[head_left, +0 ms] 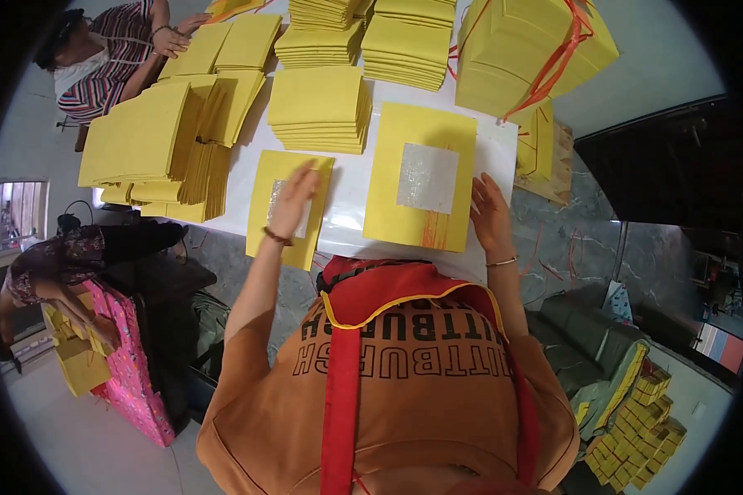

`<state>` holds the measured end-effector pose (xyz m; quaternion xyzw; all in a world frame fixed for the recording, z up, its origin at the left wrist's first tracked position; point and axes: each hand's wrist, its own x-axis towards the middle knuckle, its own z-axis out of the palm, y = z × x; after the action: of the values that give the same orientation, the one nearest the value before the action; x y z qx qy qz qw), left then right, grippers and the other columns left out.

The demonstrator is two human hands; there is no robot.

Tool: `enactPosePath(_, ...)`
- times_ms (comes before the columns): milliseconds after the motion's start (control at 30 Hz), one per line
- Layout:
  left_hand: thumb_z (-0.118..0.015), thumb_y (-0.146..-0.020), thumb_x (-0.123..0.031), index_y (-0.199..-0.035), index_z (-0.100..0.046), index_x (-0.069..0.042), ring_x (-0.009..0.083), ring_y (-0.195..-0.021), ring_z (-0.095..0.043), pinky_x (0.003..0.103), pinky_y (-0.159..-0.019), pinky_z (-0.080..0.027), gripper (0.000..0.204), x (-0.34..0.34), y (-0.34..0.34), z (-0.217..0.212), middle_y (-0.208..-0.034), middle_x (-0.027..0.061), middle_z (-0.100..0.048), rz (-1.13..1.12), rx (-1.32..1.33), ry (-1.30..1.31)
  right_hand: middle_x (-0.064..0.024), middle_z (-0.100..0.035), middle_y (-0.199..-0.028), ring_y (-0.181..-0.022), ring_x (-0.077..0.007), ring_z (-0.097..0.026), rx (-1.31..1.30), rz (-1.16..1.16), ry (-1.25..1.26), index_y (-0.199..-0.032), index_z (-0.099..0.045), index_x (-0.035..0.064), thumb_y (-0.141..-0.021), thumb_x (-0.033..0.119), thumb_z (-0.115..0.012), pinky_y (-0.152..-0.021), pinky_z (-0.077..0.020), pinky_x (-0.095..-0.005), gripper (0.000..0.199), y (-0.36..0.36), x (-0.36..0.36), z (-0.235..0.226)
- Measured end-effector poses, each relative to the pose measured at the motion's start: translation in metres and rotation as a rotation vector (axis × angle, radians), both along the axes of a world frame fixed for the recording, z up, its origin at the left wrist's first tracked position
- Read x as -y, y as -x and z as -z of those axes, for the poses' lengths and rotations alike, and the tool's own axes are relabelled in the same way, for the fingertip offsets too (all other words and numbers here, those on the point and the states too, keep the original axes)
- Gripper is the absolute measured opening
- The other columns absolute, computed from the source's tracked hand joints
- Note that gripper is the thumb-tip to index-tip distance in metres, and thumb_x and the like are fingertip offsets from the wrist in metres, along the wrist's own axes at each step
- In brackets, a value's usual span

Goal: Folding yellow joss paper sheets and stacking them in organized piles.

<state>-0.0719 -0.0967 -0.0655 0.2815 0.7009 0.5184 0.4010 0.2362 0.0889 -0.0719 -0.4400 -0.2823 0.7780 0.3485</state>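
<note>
Two pieces of yellow joss paper with silver rectangles in their middles lie in front of me on the white table (344, 216). Over the narrower left joss paper (314, 210) is my left hand (294, 202), fingers stretched forward and slightly blurred, covering part of the silver patch. Whether it touches the paper I cannot tell. The larger right joss paper (384, 177) has orange-red streaks near its front edge; it may be the top of a stack. Along its right edge rests my right hand (490, 210), fingers extended and apart, gripping nothing.
Folded yellow paper stacks (315, 99) fill the far side, with a fanned pile (140, 140) at left. A tall yellow bundle (512, 62) tied with red string stands far right. One person (124, 58) works at the far left; another (49, 272) bends over paper behind.
</note>
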Motion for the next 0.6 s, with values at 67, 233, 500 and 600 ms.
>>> enactPosePath(67, -0.042, -0.092, -0.048, -0.131, -0.043, -0.007, 0.0143, -0.105, -0.05, 0.028, -0.089, -0.04, 0.056, -0.019, -0.03, 0.014, -0.117, 0.0041, -0.055, 0.027, 0.297, 0.046, -0.0062, -0.052, -0.119, -0.116, -0.0194, -0.044, -0.001, -0.009, 0.026, -0.13, -0.04, 0.0078, -0.091, 0.026, -0.05, -0.096, -0.0338, -0.0383, 0.044, 0.002, 0.002, 0.013)
enactPosePath(233, -0.033, -0.093, -0.055, -0.132, -0.041, -0.005, 0.0157, -0.108, -0.049, 0.03, -0.092, -0.039, 0.065, -0.043, -0.061, 0.05, -0.121, 0.0071, -0.052, -0.054, 0.462, 0.03, -0.0068, -0.047, -0.128, -0.12, -0.0176, -0.041, 0.067, -0.126, -0.009, -0.136, -0.034, 0.0064, -0.094, 0.032, -0.042, -0.099, -0.0327, -0.0352, 0.05, 0.009, 0.014, 0.02)
enactPosePath(500, -0.03, -0.095, -0.051, -0.125, -0.047, -0.003, 0.0141, -0.101, -0.054, 0.028, -0.085, -0.045, 0.059, -0.072, -0.077, 0.03, -0.114, 0.0055, -0.057, 0.031, 0.644, -0.006, -0.0046, -0.048, -0.126, -0.111, -0.0154, -0.049, -0.105, -0.121, 0.039, -0.132, -0.04, 0.0039, -0.097, 0.034, -0.035, -0.093, -0.0403, -0.0276, 0.046, 0.023, 0.024, 0.019)
enactPosePath(600, -0.029, -0.095, -0.051, -0.126, -0.047, -0.001, 0.0141, -0.104, -0.053, 0.027, -0.087, -0.044, 0.062, -0.076, -0.084, 0.02, -0.115, 0.0082, -0.056, -0.04, 0.699, -0.051, -0.0048, -0.049, -0.125, -0.109, -0.0149, -0.05, -0.09, -0.1, -0.007, -0.132, -0.04, 0.0033, -0.097, 0.034, -0.035, -0.091, -0.0422, -0.0274, 0.046, 0.025, 0.021, 0.03)
